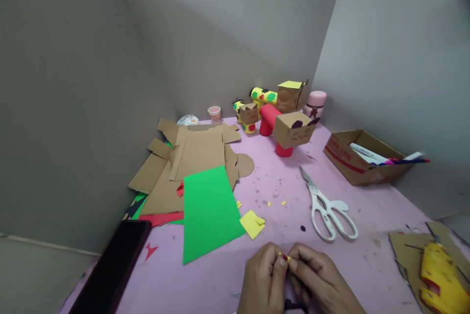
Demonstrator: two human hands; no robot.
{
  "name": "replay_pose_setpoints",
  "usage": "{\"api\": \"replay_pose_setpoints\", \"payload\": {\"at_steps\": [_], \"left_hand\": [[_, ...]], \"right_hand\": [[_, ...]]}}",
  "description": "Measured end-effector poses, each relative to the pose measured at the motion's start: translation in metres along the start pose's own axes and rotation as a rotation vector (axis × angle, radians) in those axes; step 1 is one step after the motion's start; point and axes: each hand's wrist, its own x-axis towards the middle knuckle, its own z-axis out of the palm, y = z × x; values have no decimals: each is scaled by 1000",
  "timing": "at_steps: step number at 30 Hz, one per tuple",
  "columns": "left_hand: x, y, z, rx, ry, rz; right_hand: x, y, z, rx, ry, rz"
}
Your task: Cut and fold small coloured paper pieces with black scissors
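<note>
My left hand [261,277] and my right hand [318,277] are together at the table's front, fingertips pinched around a small yellow paper piece [288,258]. Most of that piece is hidden by the fingers. Below my hands a black loop [294,306] shows in part; I cannot tell what it belongs to. Just beyond my left hand lies a folded yellow paper scrap [251,225], beside a green sheet [209,216]. White-handled scissors [323,206] rest with spread handles past my right hand, blades pointing away.
A yellow glue gun [440,275] lies on cardboard at right, near a carton of pens [345,162]. Cardboard pieces [201,150] and a phone [110,265] are at left. A red-bodied cardboard-headed animal [293,130], other animals, a paper cup [215,114] and a pink bottle [315,104] stand behind.
</note>
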Motion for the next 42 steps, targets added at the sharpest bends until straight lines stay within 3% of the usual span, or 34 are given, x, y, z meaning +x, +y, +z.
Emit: {"api": "replay_pose_setpoints", "payload": {"at_steps": [6, 11, 17, 20, 25, 33, 38, 42], "left_hand": [[4, -12, 2, -230, -147, -132], [5, -8, -3, -134, -95, -77], [9, 2, -10, -156, -140, -147], [10, 2, -9, -306, -185, -273], [9, -1, -6, -360, -181, -306], [5, 3, -8, -161, -159, -159], [3, 1, -4, -43, -116, -100], [5, 0, -5, -128, -99, -182]], "right_hand": [[4, 6, -2, 72, 16, 27], [2, 3, -2, 7, -3, 20], [-2, 4, -3, -674, 121, -461], [-1, 7, -7, -845, 104, -563], [-2, 0, -10, -792, 56, -493], [-3, -9, -8, -633, 35, -356], [-4, -1, -6, -693, 97, -370], [-5, 1, -4, -580, 159, -338]]}}
